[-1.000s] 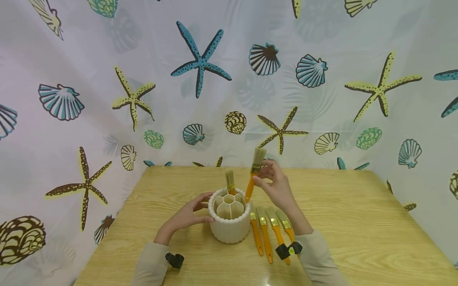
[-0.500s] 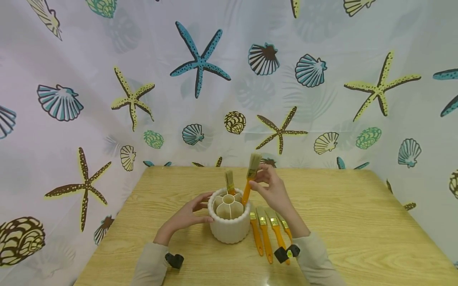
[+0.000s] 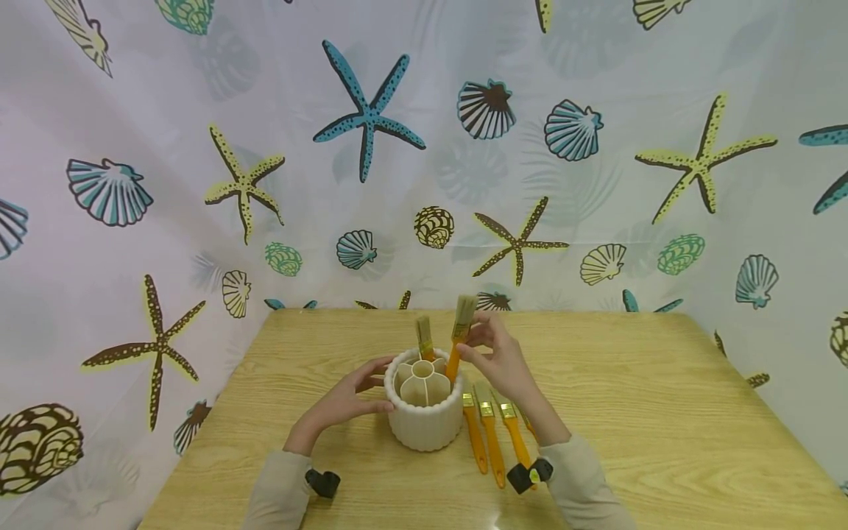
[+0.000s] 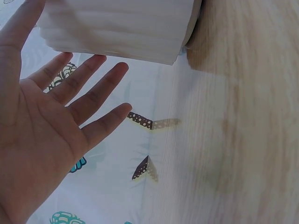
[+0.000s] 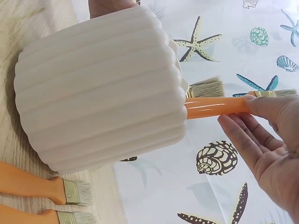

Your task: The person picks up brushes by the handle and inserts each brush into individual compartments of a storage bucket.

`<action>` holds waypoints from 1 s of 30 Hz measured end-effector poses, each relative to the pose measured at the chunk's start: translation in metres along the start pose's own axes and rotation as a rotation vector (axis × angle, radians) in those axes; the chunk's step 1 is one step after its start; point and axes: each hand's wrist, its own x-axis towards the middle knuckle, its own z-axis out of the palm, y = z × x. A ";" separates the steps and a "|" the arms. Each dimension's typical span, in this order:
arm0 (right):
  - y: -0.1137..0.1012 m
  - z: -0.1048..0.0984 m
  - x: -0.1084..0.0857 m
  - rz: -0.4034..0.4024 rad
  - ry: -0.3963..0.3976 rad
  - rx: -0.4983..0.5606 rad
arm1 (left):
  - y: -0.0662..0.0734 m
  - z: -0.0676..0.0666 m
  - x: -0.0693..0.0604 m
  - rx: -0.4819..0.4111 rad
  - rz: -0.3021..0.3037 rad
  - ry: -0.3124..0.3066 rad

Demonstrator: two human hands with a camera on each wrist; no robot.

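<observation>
A white ribbed holder (image 3: 425, 430) stands upright on the table; curved dividers split its inside into compartments. My left hand (image 3: 347, 401) rests against its left side, with straight, spread fingers touching the wall in the left wrist view. My right hand (image 3: 500, 361) pinches a flat paintbrush (image 3: 454, 361) between thumb and fingers, bristles up. The lower end of its orange handle (image 5: 215, 107) is inside the right part of the holder, hidden by the wall. Another paintbrush (image 3: 425, 337) stands in a rear compartment, bristles up.
Right of the holder several orange-handled paintbrushes (image 3: 493, 449) lie side by side on the wooden table (image 3: 636, 412), bristles pointing away; my right forearm partly covers the rightmost. A curtain (image 3: 424, 184) printed with starfish and shells encloses the back and sides.
My right hand has moved left and down with the paintbrush, and its handle end has sunk into the holder's right part. The left hand and the holder have stayed put.
</observation>
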 end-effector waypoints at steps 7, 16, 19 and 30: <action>0.001 0.004 -0.002 0.009 -0.009 0.009 | 0.019 -0.002 -0.006 0.003 0.008 -0.015; 0.001 0.008 -0.006 0.039 -0.036 -0.051 | 0.018 -0.002 -0.006 0.014 0.007 0.000; 0.002 0.010 -0.006 0.043 -0.042 -0.046 | 0.017 -0.003 -0.006 0.013 0.015 -0.003; 0.005 0.014 -0.006 0.045 -0.051 -0.044 | 0.018 -0.004 -0.006 0.013 0.012 -0.005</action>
